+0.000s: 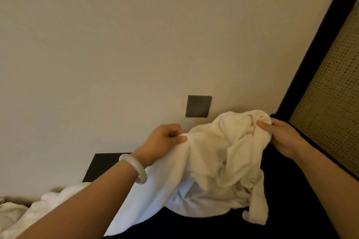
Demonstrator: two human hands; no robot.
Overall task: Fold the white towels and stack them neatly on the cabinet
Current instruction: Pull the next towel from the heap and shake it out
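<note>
Left forearm [77,205], pale bangle [134,167] on the wrist, reaches in from 7 o'clock. Left hand [165,137] pinches an edge of the white towel [213,170] between thumb and curled fingers. Right hand [279,134], at the towel's 2 o'clock, clutches a bunched corner. Towel hangs crumpled over the dark cabinet top [291,209]. More white cloth [29,211] at 8 o'clock, probably towels.

The white towel [209,170] is unfolded and crumpled, lifted by its upper edge and bunched in deep folds, with its lower part trailing onto the dark cabinet top [291,200]. The left hand [165,139] pinches one upper edge; the right hand [279,134] grips the bunched far side. More white towels [29,213] lie in a rumpled heap to the left.
</note>
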